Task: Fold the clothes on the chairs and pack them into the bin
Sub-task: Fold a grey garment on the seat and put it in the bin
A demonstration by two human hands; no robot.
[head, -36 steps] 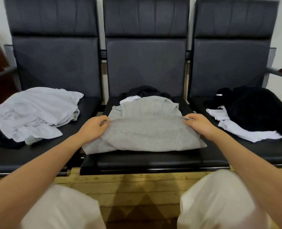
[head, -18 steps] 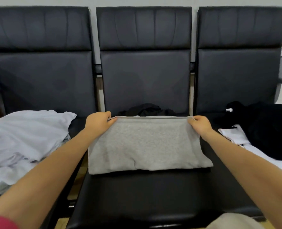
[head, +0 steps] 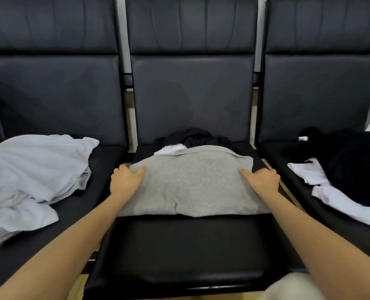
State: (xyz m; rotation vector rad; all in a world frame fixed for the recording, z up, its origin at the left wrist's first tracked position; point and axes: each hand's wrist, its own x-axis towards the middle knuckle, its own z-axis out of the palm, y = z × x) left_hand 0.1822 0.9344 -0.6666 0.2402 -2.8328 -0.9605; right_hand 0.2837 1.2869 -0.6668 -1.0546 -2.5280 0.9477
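My left hand (head: 125, 180) lay at the left edge of the grey garment (head: 192, 182), thumb stretched out on top of the cloth and the other fingers curled round the edge, so it gripped the fabric there. My right hand (head: 261, 178) did the same at the right edge, thumb flat on the cloth and fingers curled over the side. The grey garment lay folded across the back half of the middle seat (head: 179, 247), its far edge rising over a white piece (head: 171, 148) and a dark crumpled garment (head: 190, 137) that sat against the backrest. On the left seat (head: 76, 208) a pale heap of clothes (head: 28, 176) spread loose and unfolded, well apart from my left hand. On the right seat (head: 296, 187) a black garment (head: 353, 163) lay on top of white cloth (head: 331, 195), with a small white tag (head: 303, 138) showing at its far end. I could not see the bin. My forearms reached in from the near edge, and a bit of my pale trouser leg (head: 292, 287) showed at the bottom right.
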